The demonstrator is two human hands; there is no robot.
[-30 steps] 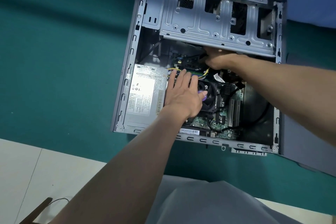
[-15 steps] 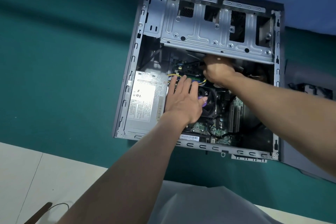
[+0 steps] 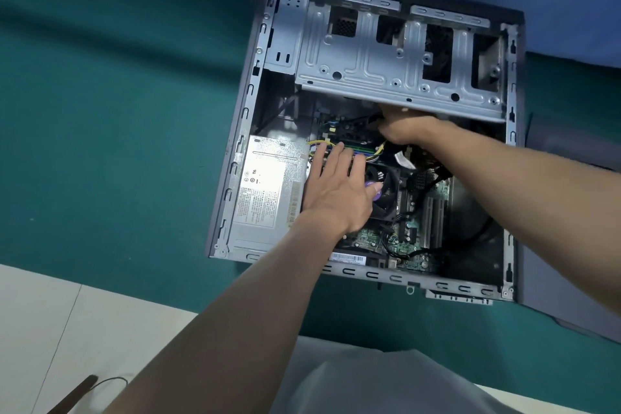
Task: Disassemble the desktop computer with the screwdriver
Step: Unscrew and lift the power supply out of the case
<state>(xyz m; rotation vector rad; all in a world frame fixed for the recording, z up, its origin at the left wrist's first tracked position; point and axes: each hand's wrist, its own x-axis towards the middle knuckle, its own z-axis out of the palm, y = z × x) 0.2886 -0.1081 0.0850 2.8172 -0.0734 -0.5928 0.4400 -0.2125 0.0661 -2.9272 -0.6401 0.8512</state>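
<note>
**Desktop computer** (image 3: 369, 274): lies on its side on the green mat (image 3: 100, 111), side panel off, interior exposed. Judged heavy and rigid. The stamped steel frame edges look sharp, so lift by the outer shell.

**Left hand** (image 3: 336, 191): flat, fingers straight and slightly spread. It rests partly over the cooler fan (image 3: 388, 202), just right of the power supply (image 3: 265, 191).

**Motherboard** (image 3: 403, 245): judged fragile. Hold by its edges, never by components.

**Right hand** (image 3: 406, 131): farther in, under the lip of the drive cage (image 3: 386, 70). Its fingers are curled, but what they grip cannot be told.

**Wiring** (image 3: 316, 143): soft. Pull by the plug, not the lead.

No screwdriver is in view.
</note>
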